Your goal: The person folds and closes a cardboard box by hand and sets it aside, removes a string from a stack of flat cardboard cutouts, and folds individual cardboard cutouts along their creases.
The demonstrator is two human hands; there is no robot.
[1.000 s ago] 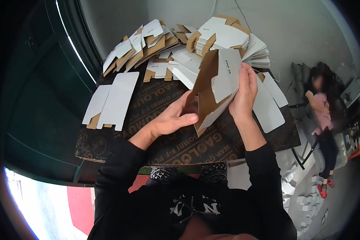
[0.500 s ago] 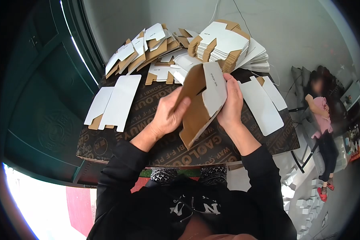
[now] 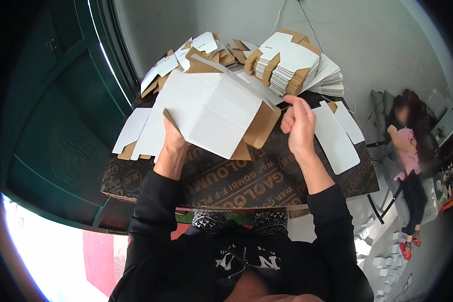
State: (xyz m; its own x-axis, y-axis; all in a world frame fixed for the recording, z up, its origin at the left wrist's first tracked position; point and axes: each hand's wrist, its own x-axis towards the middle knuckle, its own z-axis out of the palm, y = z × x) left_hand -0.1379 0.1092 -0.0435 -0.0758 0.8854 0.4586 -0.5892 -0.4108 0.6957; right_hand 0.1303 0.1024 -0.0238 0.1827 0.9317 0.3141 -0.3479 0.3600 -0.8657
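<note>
A partly folded cardboard box (image 3: 214, 113), white outside and brown inside, is tilted above the table with its brown flaps sticking out at the right. My left hand (image 3: 173, 138) grips it at the lower left, and most of those fingers are hidden behind the cardboard. Just right of the box is my right hand (image 3: 301, 126), holding nothing, its index finger stretched out and the others loosely bent. A narrow gap seems to separate this hand from the flaps.
Flat white cartons lie on the table (image 3: 206, 186) at left (image 3: 131, 131) and right (image 3: 337, 143). A tall stack of flattened cartons (image 3: 289, 63) and a looser pile (image 3: 168, 65) stand behind. A person (image 3: 406, 151) sits at far right, near small white boxes (image 3: 387, 264) on the floor.
The box has turned and moved up and left, so its white outside now faces me. My right hand has let go of it and moved slightly right.
</note>
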